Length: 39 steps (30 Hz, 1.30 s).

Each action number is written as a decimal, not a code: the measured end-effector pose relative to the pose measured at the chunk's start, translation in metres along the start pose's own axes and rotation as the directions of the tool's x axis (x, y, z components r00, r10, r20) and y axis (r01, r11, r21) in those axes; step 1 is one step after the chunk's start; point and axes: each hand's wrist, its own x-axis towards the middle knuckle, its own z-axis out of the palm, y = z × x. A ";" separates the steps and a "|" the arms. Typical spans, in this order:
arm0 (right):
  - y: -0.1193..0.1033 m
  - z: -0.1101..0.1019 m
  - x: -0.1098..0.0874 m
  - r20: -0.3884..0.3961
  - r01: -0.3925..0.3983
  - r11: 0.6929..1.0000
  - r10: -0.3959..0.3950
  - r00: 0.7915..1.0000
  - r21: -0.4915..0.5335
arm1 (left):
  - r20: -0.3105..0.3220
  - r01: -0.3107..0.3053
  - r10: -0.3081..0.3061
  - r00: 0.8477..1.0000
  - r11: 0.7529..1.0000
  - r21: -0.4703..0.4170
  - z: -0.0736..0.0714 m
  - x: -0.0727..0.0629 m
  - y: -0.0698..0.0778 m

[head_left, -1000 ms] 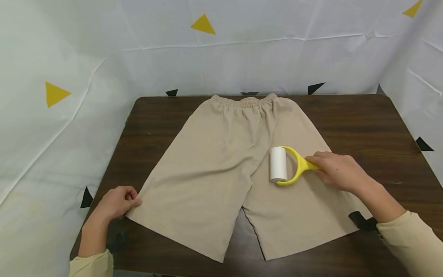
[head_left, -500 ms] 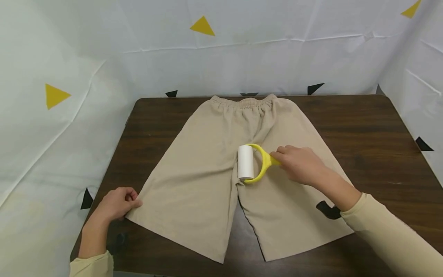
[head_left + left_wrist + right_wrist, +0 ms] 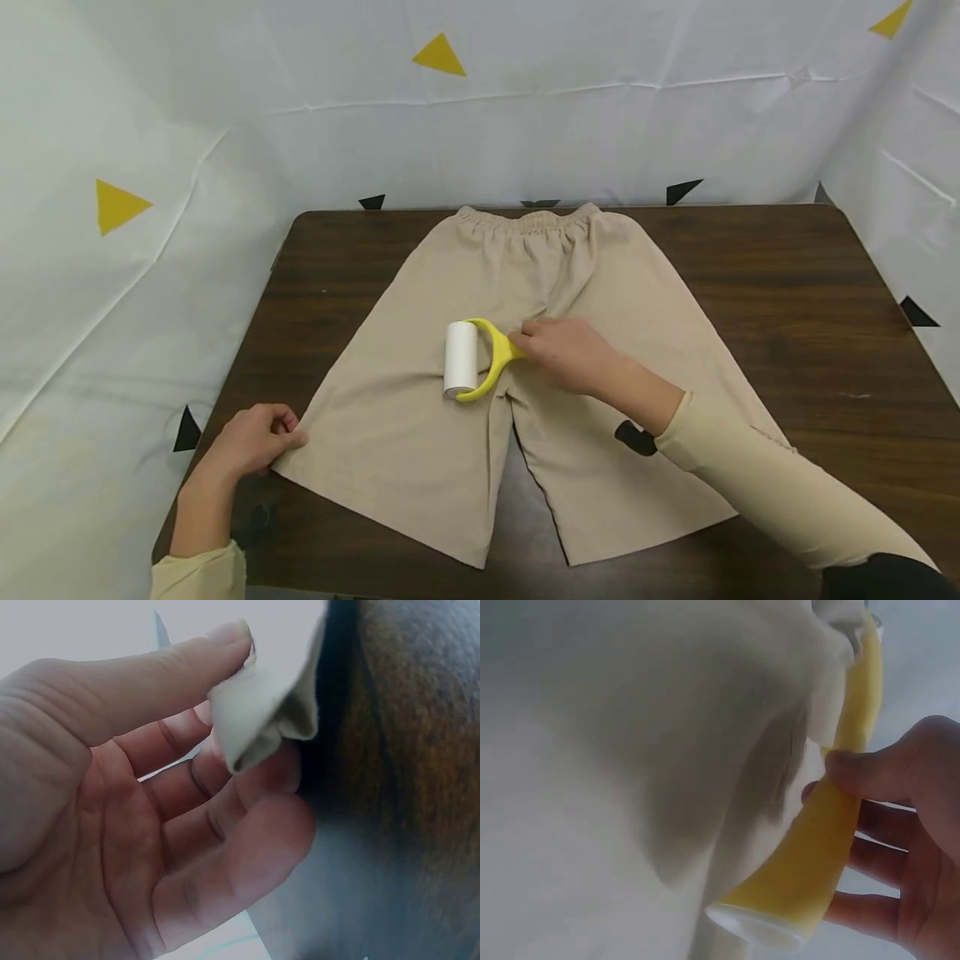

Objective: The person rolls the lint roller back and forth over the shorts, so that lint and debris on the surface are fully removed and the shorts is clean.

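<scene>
Beige shorts [image 3: 405, 400] with a gathered elastic waistband lie spread on the dark wooden table, waistband toward the back. At the lower left corner of the shorts, my left hand [image 3: 251, 437] pinches the hem; in the left wrist view the folded cloth corner [image 3: 259, 712] sits between thumb and fingers. My right hand [image 3: 566, 354] grips the yellow handle of a lint roller [image 3: 461, 358]. Its white roll rests on the left leg of the shorts, near the crotch. From the right wrist view, thumb and fingers wrap the yellow handle [image 3: 806, 855], above wrinkled cloth.
The dark wood-grain table [image 3: 787, 292] has white sheeting [image 3: 540, 142] behind it and at both sides. Yellow and black triangles mark the sheeting. The right forearm crosses over the right leg of the shorts.
My right hand has moved the lint roller leftward, from the right leg of the shorts across the crotch onto the left leg. The cloth at the crotch has shifted slightly. My left hand stays put.
</scene>
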 end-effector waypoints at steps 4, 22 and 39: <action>-0.019 0.007 0.026 0.037 0.015 1.000 -0.015 0.999 -0.005 | -0.003 -0.011 0.011 1.000 1.000 0.006 -0.001 0.000 0.001; -0.074 0.036 0.102 0.009 0.065 0.996 -0.065 0.998 -0.057 | 0.000 -0.002 0.002 1.000 1.000 -0.007 0.000 0.000 0.001; -0.015 0.006 0.005 0.029 0.019 0.997 -0.021 0.999 0.078 | 0.004 -0.011 0.011 1.000 1.000 -0.009 0.000 0.002 0.000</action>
